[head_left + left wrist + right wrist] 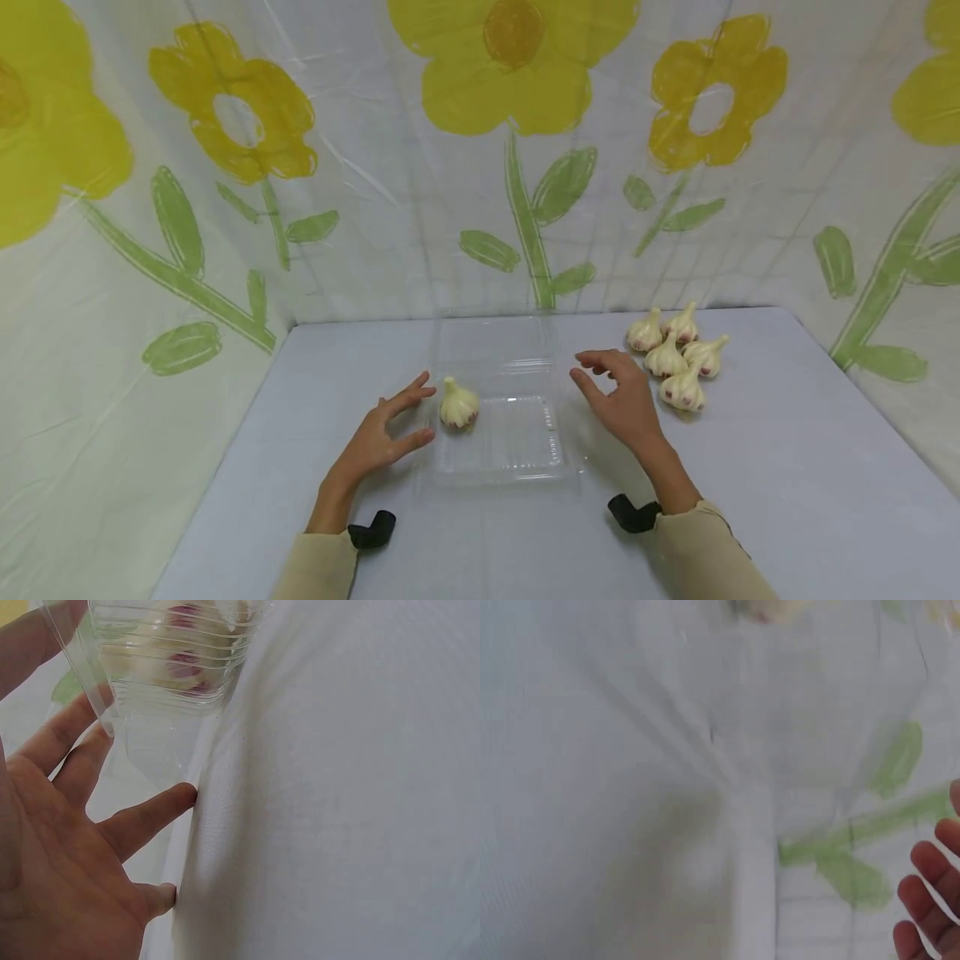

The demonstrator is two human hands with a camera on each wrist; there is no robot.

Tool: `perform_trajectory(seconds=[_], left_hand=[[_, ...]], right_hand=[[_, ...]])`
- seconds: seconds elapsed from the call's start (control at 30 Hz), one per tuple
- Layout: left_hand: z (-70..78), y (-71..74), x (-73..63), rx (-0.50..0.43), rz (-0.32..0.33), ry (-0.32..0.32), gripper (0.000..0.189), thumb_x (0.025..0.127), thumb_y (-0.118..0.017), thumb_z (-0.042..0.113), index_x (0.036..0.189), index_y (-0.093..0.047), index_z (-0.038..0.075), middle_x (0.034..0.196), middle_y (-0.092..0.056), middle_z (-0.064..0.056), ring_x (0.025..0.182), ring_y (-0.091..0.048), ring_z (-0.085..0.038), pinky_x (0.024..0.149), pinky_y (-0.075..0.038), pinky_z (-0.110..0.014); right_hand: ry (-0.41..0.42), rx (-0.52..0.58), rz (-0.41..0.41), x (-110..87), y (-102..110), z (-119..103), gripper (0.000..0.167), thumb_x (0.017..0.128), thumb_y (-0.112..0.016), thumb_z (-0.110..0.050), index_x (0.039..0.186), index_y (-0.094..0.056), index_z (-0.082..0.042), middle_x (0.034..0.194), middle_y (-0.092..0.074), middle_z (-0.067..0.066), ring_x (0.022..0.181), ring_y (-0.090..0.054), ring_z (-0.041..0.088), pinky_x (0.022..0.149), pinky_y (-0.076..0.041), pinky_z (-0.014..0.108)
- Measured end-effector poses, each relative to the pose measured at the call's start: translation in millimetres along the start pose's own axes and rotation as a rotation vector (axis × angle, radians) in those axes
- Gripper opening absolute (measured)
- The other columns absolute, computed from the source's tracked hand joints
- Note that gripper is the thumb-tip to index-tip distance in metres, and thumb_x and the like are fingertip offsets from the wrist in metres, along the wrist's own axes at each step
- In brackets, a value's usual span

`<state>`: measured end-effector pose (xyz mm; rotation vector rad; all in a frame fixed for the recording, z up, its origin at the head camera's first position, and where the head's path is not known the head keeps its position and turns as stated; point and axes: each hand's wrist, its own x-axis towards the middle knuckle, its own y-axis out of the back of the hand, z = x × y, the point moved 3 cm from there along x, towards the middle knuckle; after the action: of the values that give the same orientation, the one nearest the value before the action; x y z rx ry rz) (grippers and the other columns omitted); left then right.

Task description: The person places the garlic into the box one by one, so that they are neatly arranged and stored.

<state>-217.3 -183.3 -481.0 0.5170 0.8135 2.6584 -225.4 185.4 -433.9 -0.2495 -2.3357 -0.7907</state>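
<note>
A clear plastic clamshell box (517, 437) lies with its lid (491, 340) folded back toward the curtain. One garlic bulb (458, 406) sits in the left part of its base, stem up. My left hand (378, 435) is at the box's left edge, thumb and fingers spread. In the left wrist view, the fingers of that hand (64, 832) reach the clear wall (165, 697), and the bulb shows through the plastic. To the right of the box, my right hand (624, 398) hovers with loosely bent fingers and nothing between them. Its fingertips (930, 862) appear at the right wrist view's edge.
Several more garlic bulbs (684, 389) lie grouped at the table's back right, just beyond my right hand. The pale cloth-covered table (787, 467) ends at a flowered curtain (390, 208). Black wrist mounts (372, 531) stick out inward from both sleeves.
</note>
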Motion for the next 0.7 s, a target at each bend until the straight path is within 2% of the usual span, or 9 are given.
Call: perform_trajectory(seconds=[0.2,0.33,0.47,0.7], left_hand=[[1.7,0.3,0.1,-0.002,-0.001,-0.003,0.06,0.09,-0.077,0.028,0.145,-0.057,0.014,0.166,-0.035,0.001,0.149,-0.04,-0.035,0.115,-0.001,-0.081],[2.2,0.0,0.4,-0.004,0.0,-0.002,0.06,0.09,-0.077,0.028,0.145,-0.057,0.014,0.166,-0.035,0.0,0.149,-0.04,-0.036,0.115,-0.001,-0.082],[3.7,-0.1,0.5,-0.01,-0.005,-0.001,0.061,0.09,-0.077,0.027,0.145,-0.056,0.013,0.166,-0.035,0.0,0.149,-0.041,-0.036,0.116,-0.001,-0.081],[3.2,0.8,0.3,-0.003,-0.004,0.005,0.061,0.09,-0.077,0.028,0.145,-0.057,0.013,0.166,-0.035,0.001,0.149,-0.04,-0.035,0.116,-0.001,-0.08]], right_hand=[[-0.059,-0.08,0.132,2.9,32,25,0.028,0.081,-0.083,-0.002,0.107,-0.075,0.003,0.099,-0.073,0.023,0.088,-0.06,0.036,0.081,-0.041,0.035],[-0.155,-0.137,0.169,2.0,53,41,0.037,0.08,-0.085,-0.009,0.114,-0.073,0.002,0.111,-0.071,0.026,0.105,-0.055,0.045,0.089,-0.033,0.053],[-0.311,-0.219,0.112,-0.5,73,56,0.053,0.083,-0.083,-0.025,0.128,-0.067,-0.002,0.127,-0.065,0.026,0.118,-0.047,0.049,0.092,-0.027,0.065],[-0.54,-0.24,-0.001,-10.8,98,76,0.075,0.093,-0.07,-0.046,0.148,-0.048,-0.001,0.139,-0.053,0.03,0.124,-0.044,0.049,0.099,-0.025,0.069]])
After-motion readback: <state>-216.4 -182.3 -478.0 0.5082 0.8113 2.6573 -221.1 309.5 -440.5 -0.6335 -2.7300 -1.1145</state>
